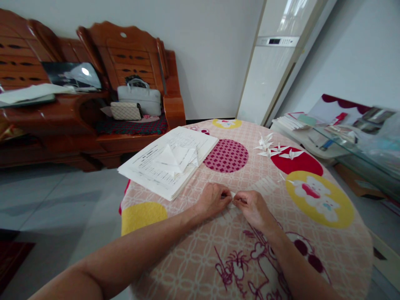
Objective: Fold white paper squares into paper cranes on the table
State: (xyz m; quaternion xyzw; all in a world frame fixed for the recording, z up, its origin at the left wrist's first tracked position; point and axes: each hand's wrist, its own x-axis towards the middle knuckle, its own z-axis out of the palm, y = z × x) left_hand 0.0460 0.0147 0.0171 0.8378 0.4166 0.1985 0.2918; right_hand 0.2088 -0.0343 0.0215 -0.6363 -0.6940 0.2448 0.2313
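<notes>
Over the middle of the table my left hand (215, 197) and my right hand (252, 206) meet with fingertips pinched. Between them sits a small piece of folded white paper (233, 195), mostly hidden by the fingers. Both hands appear closed on it, one from each side. Left of my hands lies a thick stack of printed paper (146, 162), with loose folded sheets (176, 158) on top. Beyond my right hand, several white paper cranes (268, 146) rest on the tablecloth.
A patterned cloth (193, 254) covers the round table. Behind it stand a wooden bench with a grey handbag (140, 100) and a tall white air conditioner (268, 66). On the right, a glass-topped side table (353, 146) holds papers and plastic bags. A laptop (73, 76) sits at left.
</notes>
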